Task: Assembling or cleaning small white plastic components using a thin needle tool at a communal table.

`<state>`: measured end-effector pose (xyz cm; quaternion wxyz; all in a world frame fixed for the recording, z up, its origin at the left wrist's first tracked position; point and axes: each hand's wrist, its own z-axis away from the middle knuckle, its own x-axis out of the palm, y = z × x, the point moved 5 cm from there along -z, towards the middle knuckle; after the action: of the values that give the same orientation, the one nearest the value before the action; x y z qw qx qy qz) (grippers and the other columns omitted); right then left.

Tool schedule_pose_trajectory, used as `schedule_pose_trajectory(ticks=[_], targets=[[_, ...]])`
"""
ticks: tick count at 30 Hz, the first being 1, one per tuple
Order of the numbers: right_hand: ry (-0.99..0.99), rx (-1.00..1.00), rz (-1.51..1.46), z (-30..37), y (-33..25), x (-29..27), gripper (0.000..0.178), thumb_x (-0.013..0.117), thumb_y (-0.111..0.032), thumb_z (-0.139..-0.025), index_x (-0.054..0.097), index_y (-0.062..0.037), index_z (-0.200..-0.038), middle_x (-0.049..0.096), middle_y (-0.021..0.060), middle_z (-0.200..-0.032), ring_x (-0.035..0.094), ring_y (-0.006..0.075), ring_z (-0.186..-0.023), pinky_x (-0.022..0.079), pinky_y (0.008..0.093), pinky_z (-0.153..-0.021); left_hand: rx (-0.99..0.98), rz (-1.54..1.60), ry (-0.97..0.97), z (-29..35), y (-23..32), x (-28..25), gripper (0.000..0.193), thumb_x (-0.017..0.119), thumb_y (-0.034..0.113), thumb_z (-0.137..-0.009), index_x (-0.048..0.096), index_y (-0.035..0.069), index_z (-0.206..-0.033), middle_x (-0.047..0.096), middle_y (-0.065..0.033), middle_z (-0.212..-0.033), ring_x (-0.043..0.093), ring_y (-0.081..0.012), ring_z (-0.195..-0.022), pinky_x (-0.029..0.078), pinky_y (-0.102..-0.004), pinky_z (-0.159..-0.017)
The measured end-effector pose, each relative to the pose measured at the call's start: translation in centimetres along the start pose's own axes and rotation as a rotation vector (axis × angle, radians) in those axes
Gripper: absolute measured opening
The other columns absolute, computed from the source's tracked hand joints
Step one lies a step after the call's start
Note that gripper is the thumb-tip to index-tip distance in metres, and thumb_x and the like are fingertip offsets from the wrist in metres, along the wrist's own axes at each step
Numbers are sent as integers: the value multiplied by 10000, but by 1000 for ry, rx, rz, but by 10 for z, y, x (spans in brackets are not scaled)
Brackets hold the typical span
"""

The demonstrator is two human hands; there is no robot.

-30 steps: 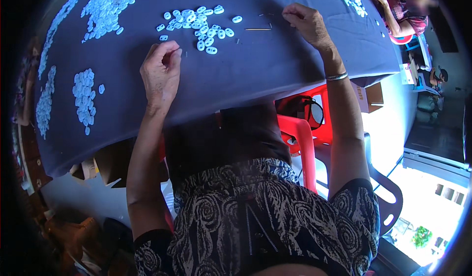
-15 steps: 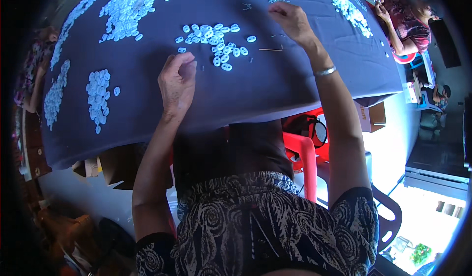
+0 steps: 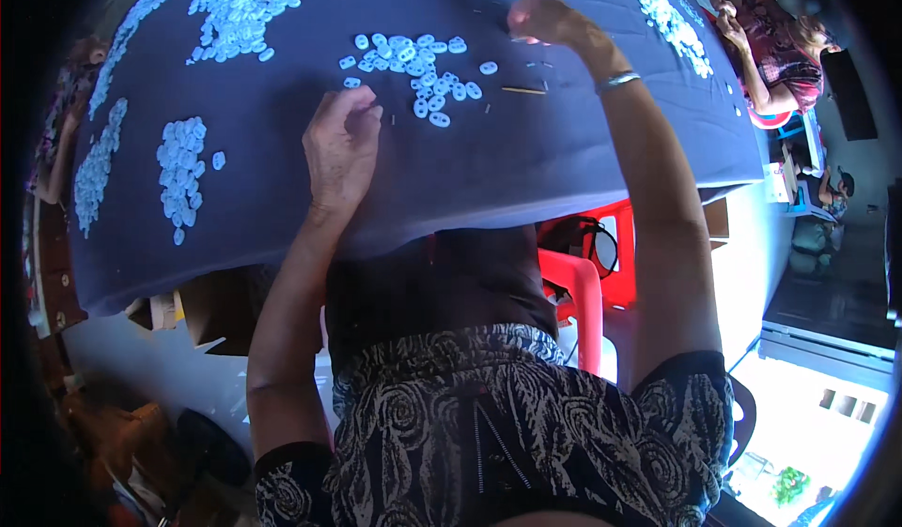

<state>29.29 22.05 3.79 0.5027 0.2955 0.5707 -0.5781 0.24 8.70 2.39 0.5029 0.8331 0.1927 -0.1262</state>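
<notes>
flanking white pieces, thin stick: left hand, right hand, fingers curled, grip unclear

The dark blue, cloth-covered counter curves across the room. A cardboard box sits beneath it, above pale floor. A red plastic chair stands beside the near edge. White light glares through an opening at lower right, around a green plant.
</notes>
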Motion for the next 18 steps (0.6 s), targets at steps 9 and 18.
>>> schedule_pose_trajectory(ticks=[9,18], targets=[[309,13,-269,58,48,-27,168,620,-193,-823,627,-71,-938,601,-17,-748,560,73,-667,451,224,-538,-7,28,-17,0,0,6,200,657,-13,-757,613,32,-946,621,-79,-861,627,-169,-763,500,-267,-675],[387,22,-363,127,63,-25,147,603,-176,-848,637,-50,-916,572,-20,-714,508,57,-623,420,207,-542,-28,39,-16,0,-6,7,180,647,-16,-784,621,20,-959,629,-66,-887,616,-138,-769,498,-242,-672]])
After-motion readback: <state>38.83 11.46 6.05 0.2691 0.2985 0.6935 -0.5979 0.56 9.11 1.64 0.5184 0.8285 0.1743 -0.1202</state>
